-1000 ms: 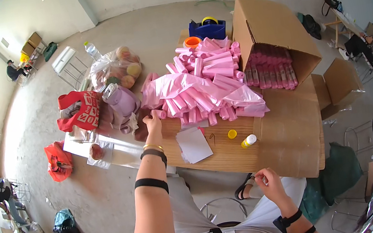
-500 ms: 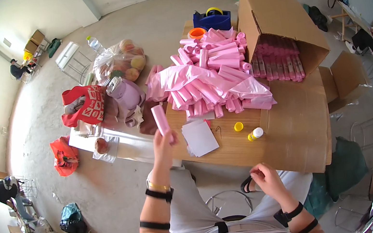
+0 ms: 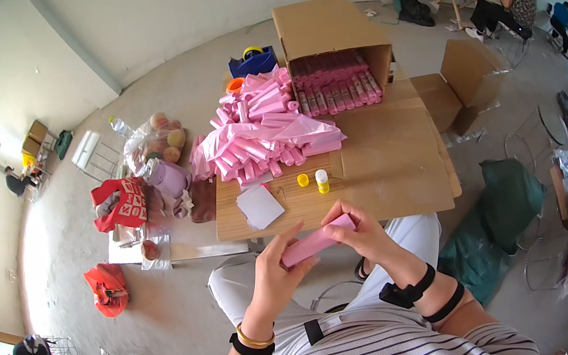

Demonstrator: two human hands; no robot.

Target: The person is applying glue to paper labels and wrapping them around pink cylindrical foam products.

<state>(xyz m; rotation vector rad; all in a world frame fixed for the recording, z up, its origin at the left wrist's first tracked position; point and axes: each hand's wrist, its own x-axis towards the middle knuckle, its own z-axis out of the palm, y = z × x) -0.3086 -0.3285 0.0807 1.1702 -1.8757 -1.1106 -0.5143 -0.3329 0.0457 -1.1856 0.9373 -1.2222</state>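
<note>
Above my lap, in front of the table's near edge, a roll of thin pink plastic (image 3: 315, 244) is held level between both hands. My left hand (image 3: 273, 272) grips its left end, thumb below and fingers above. My right hand (image 3: 363, 230) closes on the other end with thumb and fingertips. A heap of similar pink rolls (image 3: 252, 119) lies on the table, partly draped with loose pink film. Nearer me are a stack of white paper slips (image 3: 260, 206), a small yellow bottle with a white top (image 3: 322, 182) and a yellow cap (image 3: 303, 180).
An open cardboard box (image 3: 320, 27) on its side holds rows of pink rolls. Behind the heap stands a blue tape dispenser (image 3: 252, 63). Left are a lilac jug (image 3: 167, 177), a red bag (image 3: 121, 202) and bagged fruit (image 3: 159, 138). Another person (image 3: 516, 3) sits far right.
The pink roll has come down from over the table's left side to my lap, turning from upright to level. My right hand has risen and taken its right end. The view has swung right.
</note>
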